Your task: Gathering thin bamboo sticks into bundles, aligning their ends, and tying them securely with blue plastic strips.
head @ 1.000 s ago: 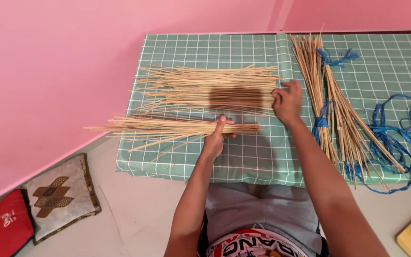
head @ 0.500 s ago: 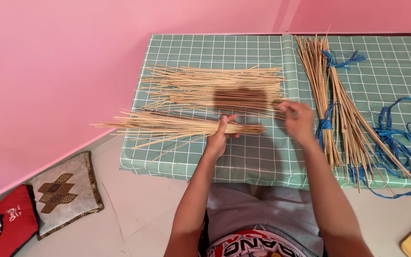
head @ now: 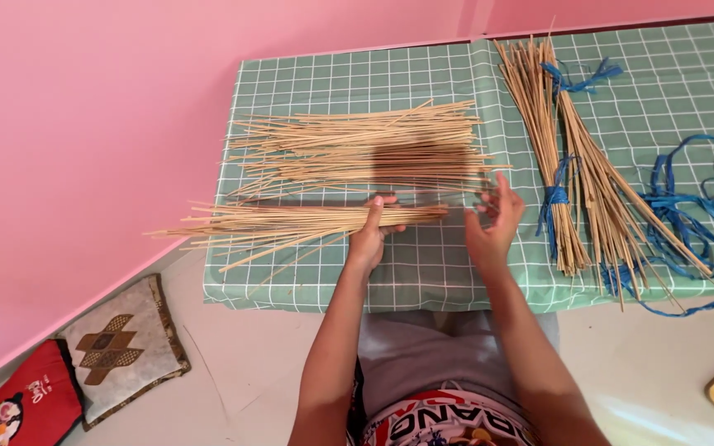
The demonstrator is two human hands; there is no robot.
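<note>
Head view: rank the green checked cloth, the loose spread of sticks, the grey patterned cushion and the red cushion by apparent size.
1. Green checked cloth
2. Loose spread of sticks
3. Grey patterned cushion
4. Red cushion, though the frame edge cuts it off, so its rank against the grey cushion is unsure.

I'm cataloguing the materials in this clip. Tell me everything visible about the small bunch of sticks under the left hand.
The small bunch of sticks is a thin sheaf of pale tan, straw-like slivers lying roughly level across the green checked tablecloth. Its right end is gathered tight; its left end fans loose and juts past the table's edge. The left hand grips it near the right end. The right hand is open just beyond that end, not touching it.
</note>
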